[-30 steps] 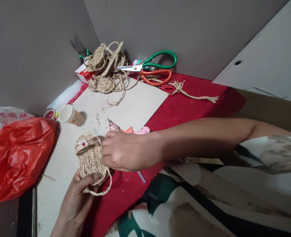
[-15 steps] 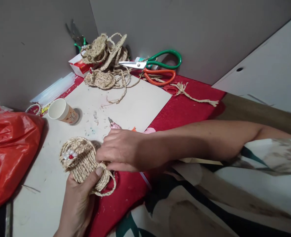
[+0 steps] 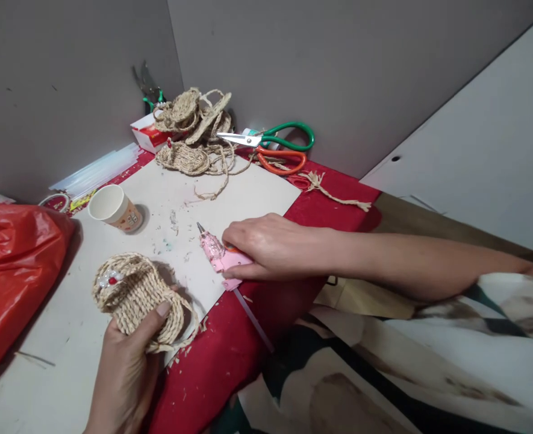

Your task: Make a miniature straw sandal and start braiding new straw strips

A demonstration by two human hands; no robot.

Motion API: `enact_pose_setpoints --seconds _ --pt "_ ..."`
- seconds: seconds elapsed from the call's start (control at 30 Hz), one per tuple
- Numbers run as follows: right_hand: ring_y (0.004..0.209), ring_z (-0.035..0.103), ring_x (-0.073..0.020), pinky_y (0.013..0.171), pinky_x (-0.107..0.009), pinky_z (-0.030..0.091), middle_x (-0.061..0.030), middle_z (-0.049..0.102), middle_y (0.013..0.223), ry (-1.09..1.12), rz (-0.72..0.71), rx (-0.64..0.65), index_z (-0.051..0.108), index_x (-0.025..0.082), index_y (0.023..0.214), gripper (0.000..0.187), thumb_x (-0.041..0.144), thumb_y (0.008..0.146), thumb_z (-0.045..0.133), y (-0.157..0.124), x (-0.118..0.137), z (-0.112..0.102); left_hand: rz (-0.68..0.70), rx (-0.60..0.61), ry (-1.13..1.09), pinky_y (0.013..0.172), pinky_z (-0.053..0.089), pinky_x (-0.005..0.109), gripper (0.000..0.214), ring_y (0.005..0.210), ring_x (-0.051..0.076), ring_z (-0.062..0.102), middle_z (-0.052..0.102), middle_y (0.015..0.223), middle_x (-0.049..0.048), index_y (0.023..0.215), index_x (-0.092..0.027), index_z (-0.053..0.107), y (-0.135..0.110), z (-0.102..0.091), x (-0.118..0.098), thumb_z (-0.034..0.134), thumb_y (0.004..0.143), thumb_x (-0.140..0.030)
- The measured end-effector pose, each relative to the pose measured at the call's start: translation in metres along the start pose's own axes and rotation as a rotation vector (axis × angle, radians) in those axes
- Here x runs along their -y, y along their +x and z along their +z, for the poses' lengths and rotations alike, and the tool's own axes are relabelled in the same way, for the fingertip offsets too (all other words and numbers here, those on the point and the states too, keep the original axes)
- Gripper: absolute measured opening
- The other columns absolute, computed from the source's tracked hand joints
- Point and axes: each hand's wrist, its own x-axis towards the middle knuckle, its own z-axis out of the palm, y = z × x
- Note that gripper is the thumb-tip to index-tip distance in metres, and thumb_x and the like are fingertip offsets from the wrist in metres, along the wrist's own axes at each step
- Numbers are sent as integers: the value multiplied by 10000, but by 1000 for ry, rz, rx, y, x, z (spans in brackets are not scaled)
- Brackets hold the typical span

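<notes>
My left hand [image 3: 128, 355] grips a small slipper of braided straw cord [image 3: 142, 298], its thumb pressed on the sole. White beads and a red one [image 3: 112, 280] decorate the slipper's strap, and a loose loop of braid [image 3: 194, 313] hangs off the heel end. On the table's near edge lies a pink glue gun [image 3: 216, 256] with a metal nozzle, a clear glue stick [image 3: 253, 319] sticking out of its back. My right hand [image 3: 261, 247] is closed around the glue gun's body, the thumb on its near side; some fingertips are hidden.
A paper cup [image 3: 117, 208] stands on the white board [image 3: 158, 199]. Behind are straw slippers and cord [image 3: 189, 157], scissors with green and orange handles [image 3: 261, 143], pliers [image 3: 149, 90] and glue sticks [image 3: 97, 172]. A red plastic bag [image 3: 20, 271] lies left; grey walls [image 3: 293, 60] rise behind.
My right hand has left the slipper, moved right and taken hold of the glue gun. My left hand still holds the slipper, now slightly farther left. The view has shifted a little.
</notes>
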Motion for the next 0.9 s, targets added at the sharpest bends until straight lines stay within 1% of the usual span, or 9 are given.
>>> enact_pose_setpoints --seconds 0.13,0.27,0.47,0.57,0.67,0.73,0.8,0.83,0.9 --pt "863 579 -206 727 -313 426 -134 628 1025 58 -125 -16 592 130 1106 366 430 899 561 -15 -8 6 10 6 -19 703 593 294 559 866 241 705 732 997 71 1106 -188 682 1 0 0 848 573 -149" --pt "997 577 -242 865 -386 460 -179 604 1131 33 -251 -77 506 86 1297 460 213 860 567 -24 -17 19 24 20 -21 693 588 305 545 828 240 707 734 969 82 1094 -164 679 1 2 0 848 576 -162" --pt "910 602 -246 758 -388 517 -194 610 1086 128 -211 -193 447 42 1357 571 88 791 496 -21 -21 30 165 -180 245 647 562 294 506 733 224 701 744 905 94 1002 -134 684 6 -8 7 869 541 -235" --pt "826 605 -207 728 -358 523 -154 628 1073 427 -143 -371 498 84 1311 553 147 764 554 -21 -27 15 217 -181 260 680 563 326 517 734 229 697 740 904 94 997 -129 682 10 -13 10 866 526 -237" --pt "653 569 -128 599 -289 515 -133 645 1075 985 -80 -507 575 113 1164 394 246 793 555 -20 -31 -2 225 -120 157 718 562 347 552 745 228 695 736 902 81 1036 -140 675 11 -11 9 861 523 -222" --pt "530 510 -90 479 -248 467 -122 666 974 1270 -80 -446 596 98 1076 331 316 840 519 -16 -29 -8 212 -86 72 718 558 327 564 750 217 693 732 898 68 1064 -151 669 10 -7 6 851 532 -187" --pt "517 522 -95 469 -241 468 -103 675 871 1300 -86 -291 617 86 1042 334 357 877 509 -11 -21 -12 185 -53 10 704 555 308 570 750 211 691 729 904 66 1085 -153 662 9 -5 4 838 543 -158" --pt "585 577 -114 531 -250 505 -101 682 884 1233 -107 -193 627 93 1060 324 345 889 516 -8 -16 -13 171 -43 -3 700 554 306 568 749 212 691 728 912 71 1090 -149 660 9 -5 4 834 549 -155" --pt "924 647 -166 793 -285 537 -104 675 1092 1033 -250 -37 617 139 1176 317 258 900 517 -3 -2 -17 153 -36 14 694 553 313 556 737 215 688 726 921 82 1091 -140 657 9 -5 4 833 565 -181"
